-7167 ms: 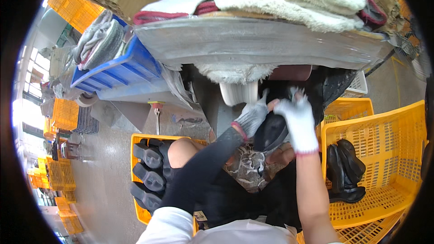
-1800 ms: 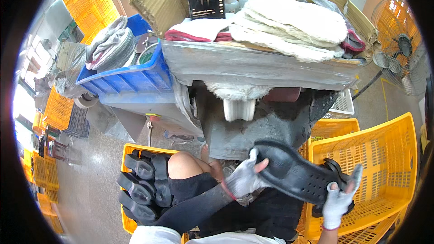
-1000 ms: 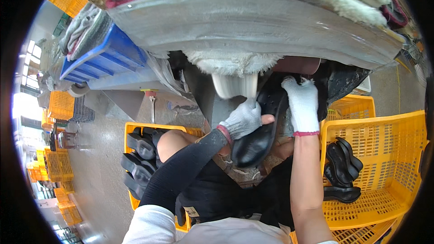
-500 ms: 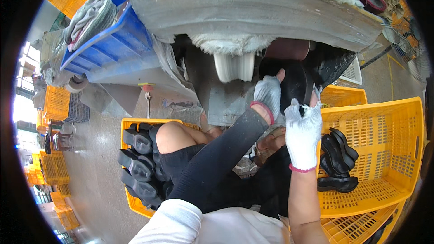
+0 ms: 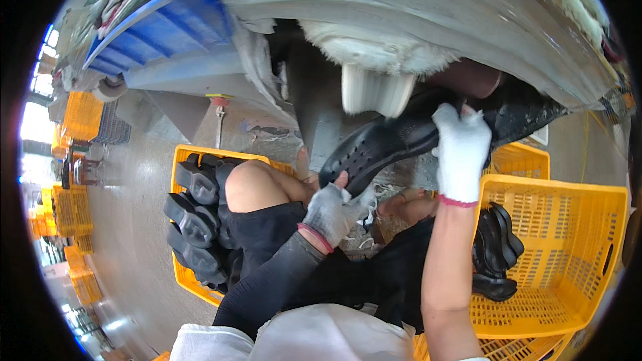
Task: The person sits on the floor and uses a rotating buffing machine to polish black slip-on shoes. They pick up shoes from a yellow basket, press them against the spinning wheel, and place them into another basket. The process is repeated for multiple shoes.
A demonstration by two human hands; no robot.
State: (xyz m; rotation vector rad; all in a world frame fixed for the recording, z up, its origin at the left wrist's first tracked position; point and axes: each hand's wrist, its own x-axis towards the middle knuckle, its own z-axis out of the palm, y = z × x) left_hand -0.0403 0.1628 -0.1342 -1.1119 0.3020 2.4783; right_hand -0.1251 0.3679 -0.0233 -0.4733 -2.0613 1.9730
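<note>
A long black shoe sole (image 5: 384,144) with a row of small holes lies slantwise between my two gloved hands, below the machine. Its near left end is gripped by my left hand (image 5: 329,210), fingers closed with the thumb on top. My right hand (image 5: 463,147), in a white knitted glove, is wrapped round the far right part, its fingers partly hidden behind it. Just above the sole are a pale ribbed wheel (image 5: 378,91) under a fluffy white fringe and a dark maroon roller (image 5: 473,79).
A yellow crate (image 5: 195,289) packed with black soles stands left of my knee. On the right, another yellow crate (image 5: 568,254) holds several black soles. The machine's grey cover (image 5: 401,10) spans the top, beside a blue bin (image 5: 160,33) with cloths.
The sole has swung from upright by the maroon roller to slantwise, more of it showing. My left hand has moved down and left, my right slightly up. The view has shifted.
</note>
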